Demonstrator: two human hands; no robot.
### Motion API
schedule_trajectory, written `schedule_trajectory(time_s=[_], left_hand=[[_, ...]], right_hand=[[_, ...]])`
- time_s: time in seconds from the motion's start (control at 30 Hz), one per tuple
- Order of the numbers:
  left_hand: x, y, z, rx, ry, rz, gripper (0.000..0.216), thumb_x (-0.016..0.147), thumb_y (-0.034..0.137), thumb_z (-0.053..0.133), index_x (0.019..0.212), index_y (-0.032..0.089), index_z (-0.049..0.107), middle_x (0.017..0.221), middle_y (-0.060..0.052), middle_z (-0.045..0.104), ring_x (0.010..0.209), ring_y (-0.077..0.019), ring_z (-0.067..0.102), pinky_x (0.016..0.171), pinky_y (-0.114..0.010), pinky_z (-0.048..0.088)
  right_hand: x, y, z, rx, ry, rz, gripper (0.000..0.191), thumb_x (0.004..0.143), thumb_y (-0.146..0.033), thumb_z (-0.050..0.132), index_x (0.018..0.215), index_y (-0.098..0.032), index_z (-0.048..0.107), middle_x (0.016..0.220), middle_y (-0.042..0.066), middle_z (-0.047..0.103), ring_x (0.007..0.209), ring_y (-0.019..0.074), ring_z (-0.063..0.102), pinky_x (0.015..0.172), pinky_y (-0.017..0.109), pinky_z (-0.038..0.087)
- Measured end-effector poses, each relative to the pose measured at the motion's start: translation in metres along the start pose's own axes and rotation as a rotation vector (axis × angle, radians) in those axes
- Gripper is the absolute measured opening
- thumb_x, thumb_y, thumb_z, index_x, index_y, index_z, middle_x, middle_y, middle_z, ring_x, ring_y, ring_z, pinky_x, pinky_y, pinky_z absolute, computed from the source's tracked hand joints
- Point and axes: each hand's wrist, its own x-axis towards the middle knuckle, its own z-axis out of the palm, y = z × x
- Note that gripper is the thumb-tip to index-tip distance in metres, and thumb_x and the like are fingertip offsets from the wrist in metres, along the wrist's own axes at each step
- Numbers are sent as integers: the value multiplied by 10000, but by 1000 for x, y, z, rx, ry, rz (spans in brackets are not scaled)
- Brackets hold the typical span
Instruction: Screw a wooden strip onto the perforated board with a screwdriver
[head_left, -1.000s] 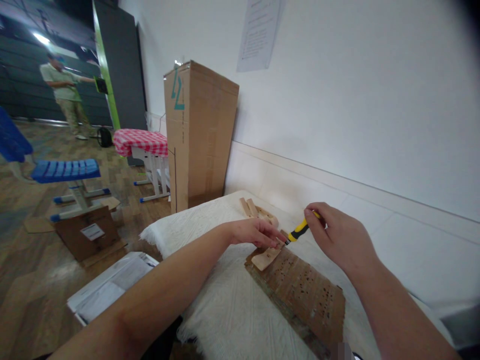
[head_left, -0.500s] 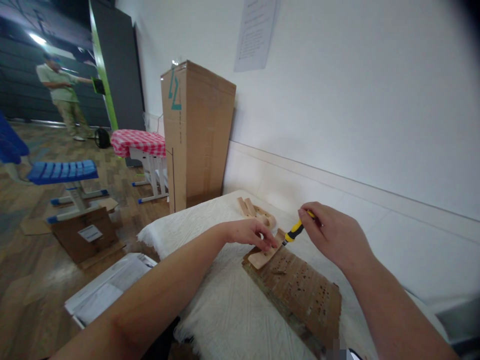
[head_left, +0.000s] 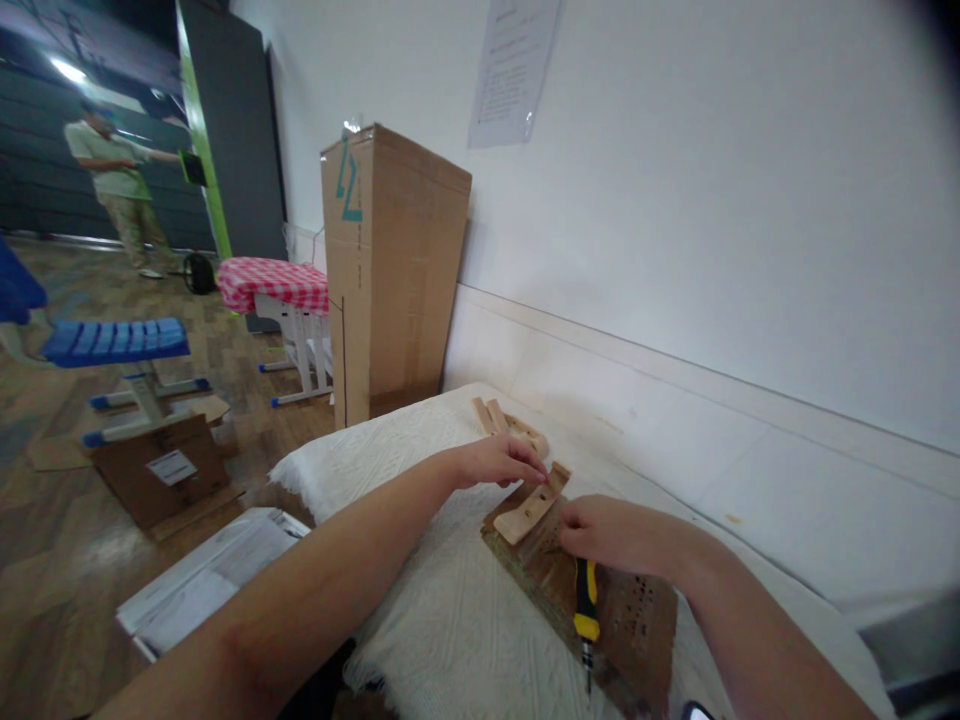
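Note:
A pale wooden piece (head_left: pixel 525 517) with small holes lies across the far end of a worn brown board (head_left: pixel 637 625) pitted with many holes. My left hand (head_left: pixel 506 462) has its bent fingers against the upper part of that piece, gripping its edge. Over the board, just right of the piece, my right hand (head_left: pixel 600 530) is closed, fingertips pressed together. From beneath it sticks out a yellow and black screwdriver (head_left: pixel 586 605), its tip pointing back towards me. Whether the fingertips also pinch something small is hidden. Other pale wooden parts (head_left: pixel 517 425) rest beyond my left hand.
A white fringed cloth (head_left: pixel 450 600) covers the work surface, which runs along a white wall (head_left: pixel 675 250). Behind it stands a tall cardboard box (head_left: pixel 405 270). On the left are an open white box (head_left: pixel 210 575), a blue chair (head_left: pixel 112 340) and a distant person (head_left: pixel 120 180).
My right hand has come down and left from the wooden piece's edge to the board. The screwdriver has swung round, its tip now towards me. My left fingers have shifted slightly up the piece.

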Motion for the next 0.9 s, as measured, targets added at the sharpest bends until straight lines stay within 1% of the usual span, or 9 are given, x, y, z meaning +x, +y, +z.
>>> schedule_trajectory(time_s=[0.1,0.2,0.33,0.4,0.47,0.63,0.7,0.8,0.9], left_hand=[[2,-4,1,9,-27,-1,217,707,300,667,854,145,699,651,13,544,539,-68,387,468,-212,262],[6,-9,5,-6,-22,11,220,699,314,672,839,147,705,630,13,541,535,-69,385,464,-215,252],[12,-10,11,-177,147,75,168,671,275,667,753,129,676,625,16,534,520,-59,381,465,-212,260],[12,-9,11,-285,247,109,155,660,260,651,730,122,653,620,18,527,497,-50,360,456,-212,248],[11,-6,10,-346,288,120,167,648,267,650,721,117,640,594,23,502,479,-45,333,446,-213,226],[3,-1,9,-234,159,129,278,667,388,673,666,113,637,520,51,392,469,-52,303,437,-218,205],[1,-1,10,-103,112,123,323,666,437,685,673,116,654,519,50,395,479,-59,320,446,-220,227],[1,-4,10,80,44,139,331,666,439,701,756,120,703,565,28,487,553,-78,409,518,-220,311],[3,-8,9,119,-2,170,312,690,395,697,875,146,724,691,2,602,675,-106,500,623,-224,372]], right_hand=[[-2,-3,2,-39,54,57,123,674,-147,477,637,-187,586,595,-4,613,509,123,509,461,237,305],[-4,-2,2,-41,121,46,148,640,-148,519,733,-209,616,670,8,648,565,153,550,480,250,330],[-1,0,4,-2,146,-19,189,642,-124,522,747,-237,632,678,8,661,618,181,587,530,272,372],[1,-1,5,-56,139,6,183,668,-129,506,744,-232,637,699,21,668,652,192,600,554,280,375],[3,-3,4,-124,108,49,183,698,-145,486,758,-220,642,731,40,677,680,204,606,569,289,370],[4,3,-3,-87,-26,54,188,755,-185,460,827,-182,634,815,73,685,722,196,610,612,285,386],[4,7,-7,-61,12,53,210,802,-226,427,845,-177,627,835,82,683,729,195,606,627,290,392],[4,10,-11,-77,133,78,281,864,-305,370,849,-179,620,832,95,681,709,200,590,623,306,379],[6,7,-11,-57,153,58,284,873,-309,368,829,-181,618,817,90,678,695,190,583,612,301,372]])
